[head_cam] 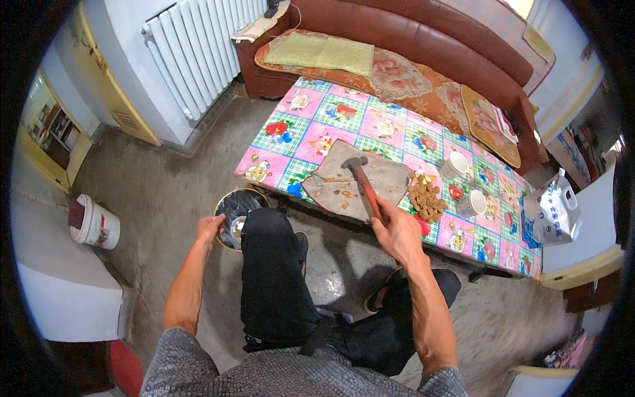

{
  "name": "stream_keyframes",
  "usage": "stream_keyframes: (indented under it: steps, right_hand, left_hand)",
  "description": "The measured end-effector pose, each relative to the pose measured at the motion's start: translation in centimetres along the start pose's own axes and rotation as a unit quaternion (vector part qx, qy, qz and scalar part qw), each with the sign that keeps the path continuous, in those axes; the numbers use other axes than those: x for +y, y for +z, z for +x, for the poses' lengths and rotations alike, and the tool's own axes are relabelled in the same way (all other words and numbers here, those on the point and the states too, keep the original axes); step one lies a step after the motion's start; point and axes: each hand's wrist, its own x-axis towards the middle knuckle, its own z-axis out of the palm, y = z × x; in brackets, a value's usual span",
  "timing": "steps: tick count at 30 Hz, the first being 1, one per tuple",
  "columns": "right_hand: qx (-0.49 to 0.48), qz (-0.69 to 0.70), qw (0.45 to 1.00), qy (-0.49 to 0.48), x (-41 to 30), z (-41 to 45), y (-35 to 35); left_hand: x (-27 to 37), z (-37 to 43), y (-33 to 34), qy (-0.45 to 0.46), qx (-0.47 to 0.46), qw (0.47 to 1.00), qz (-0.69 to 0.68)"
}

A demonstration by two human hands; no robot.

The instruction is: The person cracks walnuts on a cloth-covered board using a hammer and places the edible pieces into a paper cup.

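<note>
My right hand point(399, 231) grips the red handle of a claw hammer point(366, 186), its dark head over a grey-brown cloth point(387, 173) with a dark red edge. Broken brown shell pieces point(346, 193) are scattered on the cloth. Right of it lies a pile of brown nuts or pits point(426, 199), with lighter bits at its upper end. My left hand point(211, 228) is at the left rim of a bin lined with a black bag point(243, 201); whether its fingers hold anything is hard to tell. Inside the bin is a white item with some scraps.
The low table has a patterned tablecloth point(342, 110) and bears two paper cups point(455, 166) and a silvery spouted bag point(553, 211). Behind it stands a brown leather sofa point(421, 37). A white radiator point(193, 54) is at upper left, a white bucket point(101, 228) on the floor at left.
</note>
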Motion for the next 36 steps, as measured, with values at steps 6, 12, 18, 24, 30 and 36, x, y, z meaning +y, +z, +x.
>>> stream_keyframes:
  steps: [6, 12, 18, 24, 30, 36]
  right_hand:
    - [0.058, -0.016, 0.997, -0.043, 1.5, 5.5, 3.0]
    - [0.070, 0.043, 0.996, -0.019, 1.7, 4.6, 1.4]
    - [0.083, 0.040, 0.996, -0.012, 2.4, 3.8, 0.8]
    - [0.125, -0.024, 0.991, -0.044, 4.0, 3.5, 1.8]
    - [0.162, -0.025, 0.979, -0.122, 1.7, 4.3, 2.7]
    - [0.135, 0.045, 0.984, -0.107, 0.4, 6.4, 3.1]
  left_hand:
    - [1.6, -1.2, 0.5, -0.010, 0.005, 0.996, -0.092]
    - [5.7, -4.6, 1.0, 0.021, -0.004, 0.995, -0.098]
    - [5.8, -3.5, 1.2, 0.014, -0.011, 0.996, -0.085]
    - [10.7, -5.0, 4.8, 0.182, 0.037, 0.976, -0.115]
    - [21.8, -11.3, 16.8, 0.359, -0.180, 0.913, 0.066]
    - [24.0, -10.4, 25.4, 0.512, -0.232, 0.796, 0.226]
